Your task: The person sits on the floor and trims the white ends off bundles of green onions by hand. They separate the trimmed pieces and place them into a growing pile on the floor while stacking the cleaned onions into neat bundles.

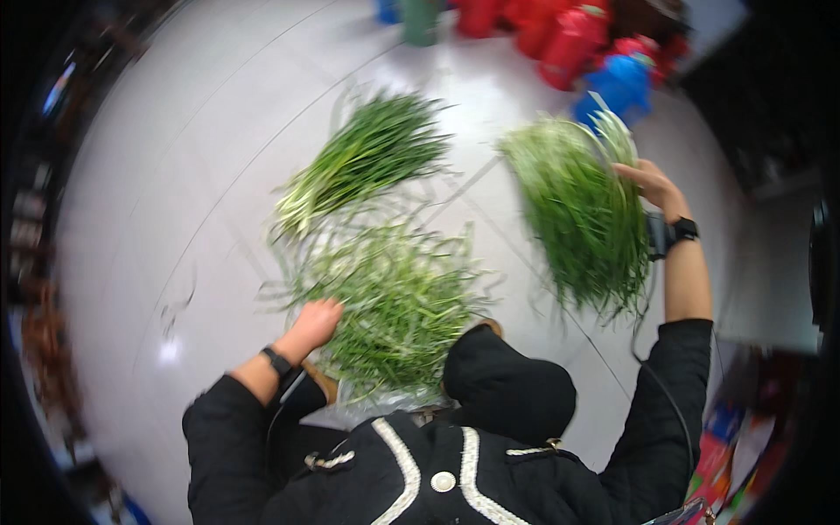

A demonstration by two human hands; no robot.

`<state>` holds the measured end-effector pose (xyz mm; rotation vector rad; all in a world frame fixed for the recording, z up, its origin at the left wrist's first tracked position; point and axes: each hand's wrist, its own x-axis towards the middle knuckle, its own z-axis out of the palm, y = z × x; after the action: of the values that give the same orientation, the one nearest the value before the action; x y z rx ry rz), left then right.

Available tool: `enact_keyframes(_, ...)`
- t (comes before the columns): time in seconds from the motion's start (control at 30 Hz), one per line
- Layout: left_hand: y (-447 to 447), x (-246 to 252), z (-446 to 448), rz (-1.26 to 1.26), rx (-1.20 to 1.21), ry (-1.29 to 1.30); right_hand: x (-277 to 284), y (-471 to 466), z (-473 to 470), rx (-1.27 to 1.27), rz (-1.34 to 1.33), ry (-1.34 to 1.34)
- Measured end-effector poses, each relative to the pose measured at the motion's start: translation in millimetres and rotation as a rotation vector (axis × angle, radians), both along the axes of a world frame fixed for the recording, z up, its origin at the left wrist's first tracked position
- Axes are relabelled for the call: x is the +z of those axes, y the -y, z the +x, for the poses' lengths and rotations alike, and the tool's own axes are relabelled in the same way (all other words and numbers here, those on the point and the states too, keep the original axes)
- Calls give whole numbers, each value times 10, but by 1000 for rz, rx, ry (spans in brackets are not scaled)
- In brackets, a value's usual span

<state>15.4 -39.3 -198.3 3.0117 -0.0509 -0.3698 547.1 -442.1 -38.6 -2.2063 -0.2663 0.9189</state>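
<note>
Before me on the floor lies a loose, tangled heap of pale green leaves and trimmings (pixel 394 302). At its left edge my left hand (pixel 318 323) has its fingers curled in; whether anything is inside them is hidden. Out to the right, my right hand (pixel 650 187) grips a few white-ended stalks of garlic chives (pixel 613 134) along the side of a larger bundle (pixel 564 197), which lies with its pale ends away from me. Another bundle of garlic chives (pixel 374 151) lies beyond the heap, its white ends pointing towards the lower left.
Red bags (pixel 571 46), a blue bag (pixel 613 88) and a green container (pixel 420 23) stand at the far side. Clear plastic sheeting (pixel 367 410) lies under the heap's near edge. My knee (pixel 512 387) is right of it. Colourful packages (pixel 728 453) lie at lower right. The floor is pale tile (pixel 197 164).
</note>
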Motion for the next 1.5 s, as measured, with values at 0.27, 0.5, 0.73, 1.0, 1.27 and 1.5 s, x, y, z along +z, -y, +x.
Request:
enact_keyframes(0.27,-733,-583,209,-265,550,-58,-1033,-202,316,-147,155,-61)
enact_keyframes(0.5,-1690,-1159,1107,-248,837,317,-1389,-546,-402,-202,384,-439)
enact_keyframes(0.73,-2102,-1406,1577,24,881,34,-1367,-1154,-898,-276,334,-628)
enact_keyframes(1.0,-2267,-1308,1633,50,849,-38,-1358,-1424,-924,-233,371,-624)
enact_keyframes(1.27,-2374,-821,1744,-340,673,-25,-1278,-1345,-1026,-259,384,-617)
enact_keyframes(1.5,-2093,-363,1598,-1305,1106,-144,-835,-1071,-1171,-272,493,-568)
